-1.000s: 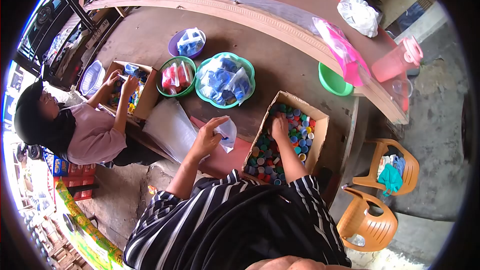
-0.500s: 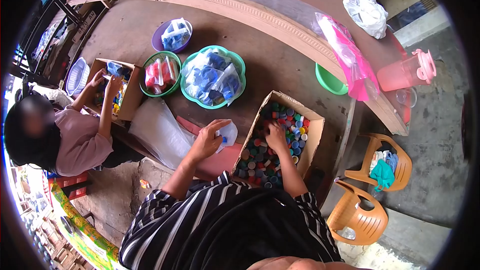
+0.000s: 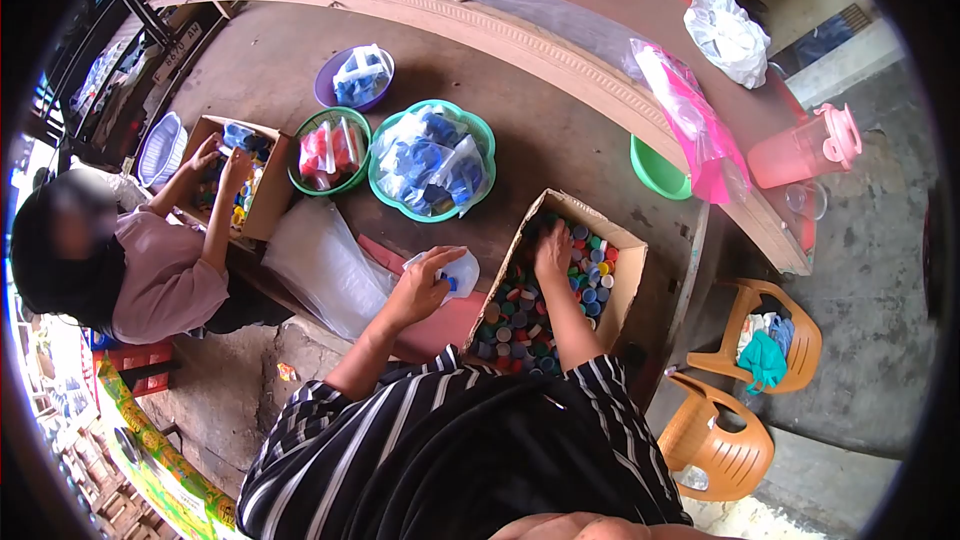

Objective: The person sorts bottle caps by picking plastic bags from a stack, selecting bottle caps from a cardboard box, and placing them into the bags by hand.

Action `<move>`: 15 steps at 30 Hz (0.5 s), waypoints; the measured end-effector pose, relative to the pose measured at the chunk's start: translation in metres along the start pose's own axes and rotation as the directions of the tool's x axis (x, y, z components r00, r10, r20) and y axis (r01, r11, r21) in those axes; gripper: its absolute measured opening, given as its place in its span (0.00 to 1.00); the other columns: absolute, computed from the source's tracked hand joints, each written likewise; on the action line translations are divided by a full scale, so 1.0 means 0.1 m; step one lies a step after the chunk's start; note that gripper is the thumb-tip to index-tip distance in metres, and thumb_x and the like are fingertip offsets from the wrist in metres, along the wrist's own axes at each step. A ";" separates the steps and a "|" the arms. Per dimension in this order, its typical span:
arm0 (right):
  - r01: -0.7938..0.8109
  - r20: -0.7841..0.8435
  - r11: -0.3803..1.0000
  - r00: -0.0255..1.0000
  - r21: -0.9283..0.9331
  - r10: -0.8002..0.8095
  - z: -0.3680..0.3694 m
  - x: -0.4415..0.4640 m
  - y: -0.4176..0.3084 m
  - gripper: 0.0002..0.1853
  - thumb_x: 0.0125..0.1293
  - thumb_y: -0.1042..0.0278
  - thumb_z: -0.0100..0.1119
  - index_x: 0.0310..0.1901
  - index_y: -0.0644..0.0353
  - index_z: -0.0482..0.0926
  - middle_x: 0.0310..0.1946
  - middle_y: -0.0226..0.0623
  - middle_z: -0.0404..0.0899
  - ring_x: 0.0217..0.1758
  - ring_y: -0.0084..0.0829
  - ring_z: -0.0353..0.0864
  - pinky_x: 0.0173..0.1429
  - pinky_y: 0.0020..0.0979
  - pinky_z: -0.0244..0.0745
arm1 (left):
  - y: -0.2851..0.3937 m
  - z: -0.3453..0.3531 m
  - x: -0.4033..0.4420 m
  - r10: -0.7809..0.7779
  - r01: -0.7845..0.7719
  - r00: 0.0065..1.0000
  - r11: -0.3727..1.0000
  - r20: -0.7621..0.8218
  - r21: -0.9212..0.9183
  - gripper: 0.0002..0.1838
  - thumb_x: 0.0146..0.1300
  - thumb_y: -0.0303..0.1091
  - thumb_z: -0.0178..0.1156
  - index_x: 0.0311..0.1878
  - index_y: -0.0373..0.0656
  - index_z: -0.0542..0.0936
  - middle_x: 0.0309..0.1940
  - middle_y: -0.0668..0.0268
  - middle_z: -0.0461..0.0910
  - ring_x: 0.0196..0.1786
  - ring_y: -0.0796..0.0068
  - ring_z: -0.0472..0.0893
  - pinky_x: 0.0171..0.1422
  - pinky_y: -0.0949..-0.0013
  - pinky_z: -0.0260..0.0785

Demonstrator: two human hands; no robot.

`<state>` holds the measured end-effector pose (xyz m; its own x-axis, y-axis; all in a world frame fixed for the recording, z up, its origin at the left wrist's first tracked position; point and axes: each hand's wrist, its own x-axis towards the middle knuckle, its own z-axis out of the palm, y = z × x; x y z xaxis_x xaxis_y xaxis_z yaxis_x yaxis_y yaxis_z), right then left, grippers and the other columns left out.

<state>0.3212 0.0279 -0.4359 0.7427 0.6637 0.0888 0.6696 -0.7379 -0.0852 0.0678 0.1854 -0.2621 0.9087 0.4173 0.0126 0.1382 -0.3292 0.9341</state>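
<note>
My left hand point(image 3: 420, 290) is closed on a small clear plastic bag point(image 3: 464, 268), with blue bottle caps showing inside it. My right hand point(image 3: 552, 250) reaches down into a cardboard box point(image 3: 622, 300), near its far left corner. Loose bottle caps point(image 3: 518, 320) in blue, red, green, white and yellow fill that box. The fingertips of this hand are hidden among the caps, so any grip there does not show. Beside my left forearm lies a heap of clear plastic bags point(image 3: 325, 265).
A turquoise basin point(image 3: 488, 150) holds bags of blue caps. Beyond it are a green basket point(image 3: 298, 180) with red caps and a purple bowl point(image 3: 322, 90). At left, a co-worker point(image 3: 165, 270) handles caps over another box point(image 3: 268, 195). A wooden ledge point(image 3: 560, 70) borders the far side.
My right hand has moved farther toward the box's far left corner. My left hand keeps hold of the plastic bag, almost in place. The view has shifted slightly.
</note>
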 end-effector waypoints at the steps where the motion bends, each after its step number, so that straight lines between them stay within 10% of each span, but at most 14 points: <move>1: 0.000 0.024 1.000 1.000 0.000 0.000 -0.06 -0.01 -0.03 0.16 0.60 0.69 0.60 0.51 0.56 0.82 0.53 0.47 0.69 0.58 0.48 0.72 0.56 0.45 0.75 | -0.01 -0.01 -0.03 -0.005 0.005 1.000 1.000 -0.008 0.000 0.30 0.51 0.19 0.50 0.62 0.36 0.77 0.59 0.50 0.78 0.60 0.46 0.78 0.65 0.57 0.70; 6: -0.170 -0.037 0.939 0.981 0.299 0.190 0.17 0.01 0.07 0.15 0.63 0.71 0.57 0.51 0.60 0.81 0.52 0.49 0.69 0.58 0.51 0.72 0.58 0.44 0.74 | 0.01 -0.03 -0.19 -0.033 0.033 0.999 0.999 -0.011 -0.005 0.30 0.51 0.19 0.50 0.62 0.36 0.77 0.59 0.49 0.78 0.61 0.47 0.78 0.64 0.59 0.70; 9: 0.071 -0.086 0.979 0.995 0.191 -0.056 0.07 -0.19 0.22 0.17 0.62 0.72 0.60 0.53 0.63 0.80 0.51 0.49 0.70 0.56 0.52 0.74 0.59 0.44 0.73 | 0.08 -0.03 -0.26 0.003 -0.003 1.000 1.000 -0.020 0.011 0.31 0.50 0.18 0.50 0.62 0.36 0.77 0.60 0.49 0.77 0.61 0.47 0.78 0.63 0.60 0.71; 15: 0.076 -0.085 0.798 0.996 0.598 -0.031 -0.64 -0.75 0.25 0.25 0.57 0.72 0.71 0.58 0.59 0.79 0.49 0.45 0.73 0.53 0.47 0.75 0.59 0.40 0.72 | 0.17 0.03 -0.38 0.037 -0.037 0.999 0.999 0.004 -0.003 0.31 0.51 0.18 0.51 0.62 0.35 0.77 0.60 0.49 0.77 0.61 0.47 0.78 0.63 0.60 0.71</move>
<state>0.2817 -0.0486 -0.3817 0.7182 0.6734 0.1751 0.5957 -0.4649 -0.6550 0.0364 0.1616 -0.2474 0.9148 0.4013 0.0455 0.1034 -0.3416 0.9341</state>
